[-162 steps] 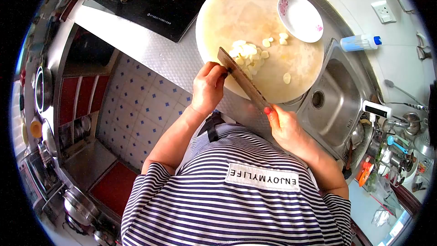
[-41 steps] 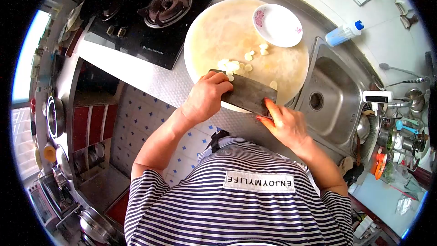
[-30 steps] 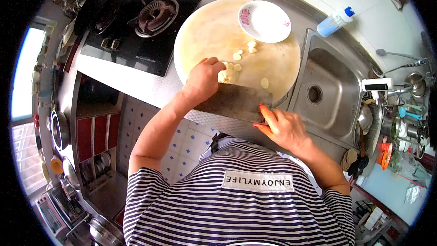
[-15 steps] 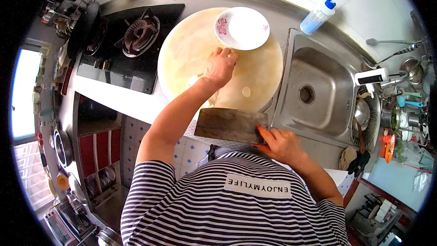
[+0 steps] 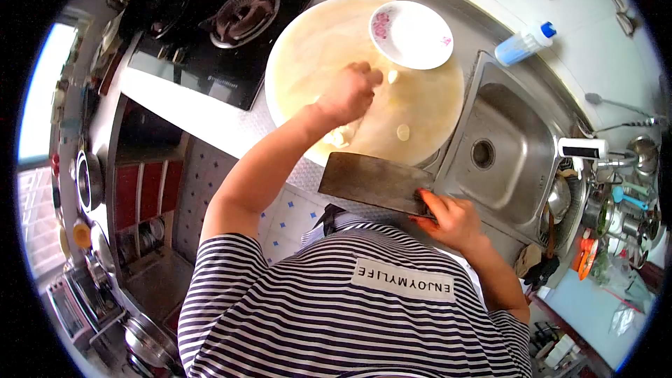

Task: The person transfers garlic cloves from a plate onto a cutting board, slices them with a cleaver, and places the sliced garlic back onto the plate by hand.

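Over the round cutting board (image 5: 301,49), my left hand (image 5: 352,91) has its fingers drawn together near a pale slice (image 5: 393,77); what they hold, if anything, is hidden. Below that hand lies a pile of pale slices (image 5: 341,136), partly covered by my wrist. Another slice (image 5: 403,132) rests alone to the right. My right hand (image 5: 451,219) is closed on the handle of a cleaver (image 5: 374,180), whose broad blade is at the board's near edge. A white bowl with pink flowers (image 5: 413,35) sits at the back of the board.
A gas stove (image 5: 217,63) lies left of the board. To the right are a steel sink (image 5: 507,147) and, behind it, a bottle with a blue cap (image 5: 525,43). Utensils and pots crowd the far right. A metal counter edge (image 5: 189,122) runs along the left front.
The cleaver has moved from the slices to the board's near edge. My left hand has left the blade and reached across the board, lately shifting slightly back from the bowl. The camera view has turned.
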Action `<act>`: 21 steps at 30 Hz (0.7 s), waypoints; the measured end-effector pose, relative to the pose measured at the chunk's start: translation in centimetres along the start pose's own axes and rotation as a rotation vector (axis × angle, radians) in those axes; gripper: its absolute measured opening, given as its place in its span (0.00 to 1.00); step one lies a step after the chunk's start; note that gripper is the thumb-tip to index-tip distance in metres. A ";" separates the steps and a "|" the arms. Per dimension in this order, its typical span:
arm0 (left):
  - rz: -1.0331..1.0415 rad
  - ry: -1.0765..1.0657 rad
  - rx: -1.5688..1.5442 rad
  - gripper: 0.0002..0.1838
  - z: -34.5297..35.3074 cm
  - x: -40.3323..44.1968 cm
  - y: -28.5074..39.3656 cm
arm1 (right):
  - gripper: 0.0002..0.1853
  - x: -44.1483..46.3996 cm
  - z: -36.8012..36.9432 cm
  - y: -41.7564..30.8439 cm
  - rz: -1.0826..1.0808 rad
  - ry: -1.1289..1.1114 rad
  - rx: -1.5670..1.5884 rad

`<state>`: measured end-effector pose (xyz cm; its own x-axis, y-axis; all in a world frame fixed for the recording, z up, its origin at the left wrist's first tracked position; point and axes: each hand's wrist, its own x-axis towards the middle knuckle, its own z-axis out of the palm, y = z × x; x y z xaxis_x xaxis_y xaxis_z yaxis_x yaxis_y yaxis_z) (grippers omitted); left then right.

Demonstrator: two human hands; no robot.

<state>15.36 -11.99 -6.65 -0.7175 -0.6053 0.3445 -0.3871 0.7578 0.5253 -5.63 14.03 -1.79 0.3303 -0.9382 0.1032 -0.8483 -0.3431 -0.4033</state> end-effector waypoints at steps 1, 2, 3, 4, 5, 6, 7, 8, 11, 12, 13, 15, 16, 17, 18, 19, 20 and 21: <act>-0.095 0.066 -0.064 0.12 -2.4 -0.6 1.0 | 0.27 0.0 -0.1 -0.1 -0.014 -0.014 0.002; -0.181 0.108 -0.138 0.12 -4.1 -1.7 1.3 | 0.26 0.0 -0.1 -0.4 0.053 -0.002 0.085; -0.264 0.150 -0.212 0.13 -5.5 -3.1 1.5 | 0.26 0.0 -0.1 -0.6 0.122 0.011 0.168; -0.321 0.165 -0.171 0.12 -6.5 -5.1 1.9 | 0.23 0.3 -0.3 -1.0 0.173 -0.014 0.223; -0.378 0.179 -0.131 0.11 -7.3 -7.1 2.5 | 0.23 0.5 -0.1 -1.2 0.164 -0.023 0.223; -0.458 0.181 -0.150 0.09 -6.7 -9.5 2.2 | 0.21 0.8 0.2 -1.4 0.235 -0.031 0.311; -0.435 0.159 -0.161 0.08 -6.3 -11.7 2.1 | 0.20 1.0 0.4 -1.8 0.310 -0.039 0.399; -0.404 0.172 -0.140 0.09 -5.4 -13.3 2.4 | 0.16 2.0 -0.3 -2.8 0.379 -0.095 0.446; -0.301 0.186 -0.004 0.10 -3.5 -15.6 3.3 | 0.14 3.8 0.7 -3.8 0.385 -0.064 0.492; -0.279 0.190 0.025 0.15 -3.4 -15.8 3.6 | 0.12 4.5 0.8 -4.4 0.383 -0.052 0.523; -0.283 0.195 0.021 0.15 -3.3 -15.9 3.7 | 0.12 5.0 1.1 -4.8 0.382 -0.058 0.518; -0.229 0.196 0.064 0.19 -3.5 -16.1 3.8 | 0.12 6.0 1.6 -5.6 0.439 -0.088 0.612; -0.192 0.205 0.056 0.22 -3.4 -16.4 3.6 | 0.12 6.3 1.8 -5.8 0.438 -0.094 0.607; -0.197 0.209 0.053 0.22 -3.3 -16.6 3.3 | 0.12 6.5 2.1 -6.1 0.414 -0.075 0.634; -0.135 0.229 0.090 0.21 -3.2 -16.7 3.1 | 0.12 6.7 2.3 -6.3 0.391 -0.057 0.660; -0.071 0.249 0.127 0.20 -3.1 -16.8 2.8 | 0.12 6.9 2.4 -6.4 0.392 -0.062 0.657; -0.074 0.252 0.123 0.20 -2.9 -17.0 2.6 | 0.13 7.1 2.4 -6.6 0.380 -0.079 0.634; -0.066 0.275 0.133 0.19 -2.7 -17.0 2.5 | 0.14 7.3 2.3 -6.7 0.370 -0.096 0.610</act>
<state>28.17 -0.46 -9.11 -0.5123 -0.6834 0.5201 -0.5127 0.7292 0.4532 3.41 9.56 -0.43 0.1247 -0.9703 -0.2072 -0.5389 0.1091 -0.8353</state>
